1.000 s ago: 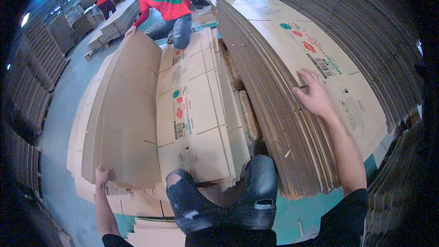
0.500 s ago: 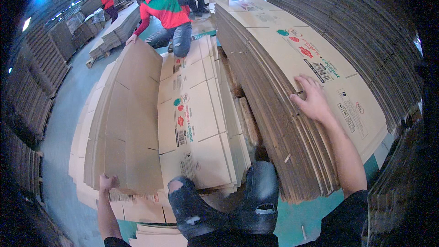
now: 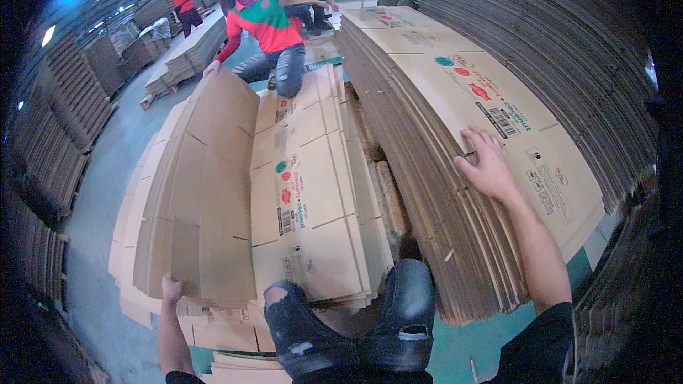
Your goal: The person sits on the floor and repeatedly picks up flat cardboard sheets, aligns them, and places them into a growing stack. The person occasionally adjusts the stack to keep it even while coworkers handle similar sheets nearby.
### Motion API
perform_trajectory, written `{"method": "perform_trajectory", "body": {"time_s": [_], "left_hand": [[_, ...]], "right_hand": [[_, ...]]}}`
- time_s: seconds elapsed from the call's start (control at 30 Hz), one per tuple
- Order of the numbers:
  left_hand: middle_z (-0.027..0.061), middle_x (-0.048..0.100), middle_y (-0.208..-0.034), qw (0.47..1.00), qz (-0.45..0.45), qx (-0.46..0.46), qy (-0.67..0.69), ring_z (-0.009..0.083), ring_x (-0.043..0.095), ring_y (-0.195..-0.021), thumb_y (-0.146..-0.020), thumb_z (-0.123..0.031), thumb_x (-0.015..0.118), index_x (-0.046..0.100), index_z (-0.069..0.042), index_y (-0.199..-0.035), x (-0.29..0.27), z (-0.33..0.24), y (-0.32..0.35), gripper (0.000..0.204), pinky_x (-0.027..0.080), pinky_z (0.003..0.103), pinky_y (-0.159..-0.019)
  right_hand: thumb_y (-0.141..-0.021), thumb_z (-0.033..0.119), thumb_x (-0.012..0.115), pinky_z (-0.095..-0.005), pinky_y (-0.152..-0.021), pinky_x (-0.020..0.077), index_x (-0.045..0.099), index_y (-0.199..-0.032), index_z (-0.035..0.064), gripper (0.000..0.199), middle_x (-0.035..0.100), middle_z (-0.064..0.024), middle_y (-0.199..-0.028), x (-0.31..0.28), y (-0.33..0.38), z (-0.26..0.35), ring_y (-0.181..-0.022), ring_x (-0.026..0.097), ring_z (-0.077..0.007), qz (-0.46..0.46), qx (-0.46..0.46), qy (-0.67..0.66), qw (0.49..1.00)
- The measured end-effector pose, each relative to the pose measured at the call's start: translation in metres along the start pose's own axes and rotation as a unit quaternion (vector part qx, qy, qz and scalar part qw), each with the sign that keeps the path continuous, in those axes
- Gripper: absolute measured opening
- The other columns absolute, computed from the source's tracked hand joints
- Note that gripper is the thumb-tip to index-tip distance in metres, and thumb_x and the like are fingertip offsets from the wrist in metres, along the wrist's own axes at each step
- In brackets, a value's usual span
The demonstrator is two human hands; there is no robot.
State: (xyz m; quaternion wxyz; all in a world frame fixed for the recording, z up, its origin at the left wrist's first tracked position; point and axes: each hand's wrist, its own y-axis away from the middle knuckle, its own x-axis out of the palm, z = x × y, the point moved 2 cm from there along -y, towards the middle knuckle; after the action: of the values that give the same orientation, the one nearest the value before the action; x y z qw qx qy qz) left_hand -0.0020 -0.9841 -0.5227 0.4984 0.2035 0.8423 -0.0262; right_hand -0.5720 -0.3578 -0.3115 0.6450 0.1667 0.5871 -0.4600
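My left hand (image 3: 173,289) is closed on the near lower edge of a raised batch of flat cardboard box blanks (image 3: 217,192). The batch stands tilted, its plain brown face toward the printed blanks (image 3: 324,188) lying in the middle. On a tall stack of box blanks (image 3: 455,99) at the right rests my right hand (image 3: 489,167), fingers spread over the top sheet and thumb at its left edge. A small dark sliver shows between thumb and forefinger; I cannot tell what it is. Across from me, a kneeling co-worker's hand (image 3: 212,68) touches the far end of the raised batch.
My knees (image 3: 405,299) are close against the near end of the middle stack. A narrow gap with a wooden block (image 3: 389,195) parts the two stacks. High cardboard piles (image 3: 541,35) line the right side, and more stacks (image 3: 53,121) stand left across the floor (image 3: 107,220).
The whole scene sits slightly lower and farther right in view. Both my hands keep their places on the cardboard, and the raised batch stays tilted.
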Motion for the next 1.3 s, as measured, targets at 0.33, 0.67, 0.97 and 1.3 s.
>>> {"method": "perform_trajectory", "body": {"time_s": [0.33, 0.67, 0.97, 1.3], "left_hand": [[0.0083, 0.071, -0.081, 0.982, 0.080, 0.043, 0.163, 0.0158, 0.067, -0.071, -0.080, -0.003, 0.073, 0.071, 0.002, -0.102, -0.006, -0.038, 0.022, 0.023, 0.054, 0.033, -0.063], [0.0108, 0.074, -0.092, 0.995, 0.013, 0.082, 0.048, 0.0162, 0.067, -0.082, -0.080, -0.005, 0.074, 0.070, 0.002, -0.105, 0.000, -0.021, 0.008, 0.027, 0.054, 0.034, -0.070], [0.0092, 0.074, -0.094, 0.994, 0.032, 0.057, 0.085, 0.0171, 0.067, -0.082, -0.080, -0.001, 0.072, 0.070, 0.003, -0.108, -0.005, -0.031, 0.022, 0.029, 0.054, 0.034, -0.071], [0.0073, 0.073, -0.091, 0.994, 0.018, 0.095, 0.057, 0.0148, 0.066, -0.079, -0.081, 0.002, 0.070, 0.069, 0.001, -0.108, -0.007, -0.042, 0.030, 0.027, 0.053, 0.030, -0.068]], "right_hand": [[-0.083, 0.033, 0.069, -0.0495, -0.115, 0.0301, 0.053, -0.136, 0.0060, 0.061, 0.049, -0.0191, -0.143, 0.004, -0.001, -0.004, -0.136, 0.042, -0.0366, -0.027, -0.009, 0.004, 1.000], [-0.084, 0.035, 0.068, -0.0488, -0.115, 0.0310, 0.052, -0.138, 0.0062, 0.063, 0.046, -0.0186, -0.147, 0.001, 0.002, -0.004, -0.138, 0.040, -0.0371, -0.007, -0.003, -0.004, 1.000], [-0.084, 0.028, 0.069, -0.0466, -0.116, 0.0301, 0.053, -0.136, 0.0052, 0.060, 0.048, -0.0208, -0.144, 0.001, 0.002, -0.003, -0.137, 0.041, -0.0378, -0.017, 0.002, -0.010, 1.000], [-0.084, 0.030, 0.068, -0.0467, -0.112, 0.0350, 0.055, -0.133, 0.0035, 0.058, 0.053, -0.0202, -0.138, 0.005, 0.000, -0.006, -0.130, 0.047, -0.0378, -0.045, -0.036, -0.013, 0.998]]}}
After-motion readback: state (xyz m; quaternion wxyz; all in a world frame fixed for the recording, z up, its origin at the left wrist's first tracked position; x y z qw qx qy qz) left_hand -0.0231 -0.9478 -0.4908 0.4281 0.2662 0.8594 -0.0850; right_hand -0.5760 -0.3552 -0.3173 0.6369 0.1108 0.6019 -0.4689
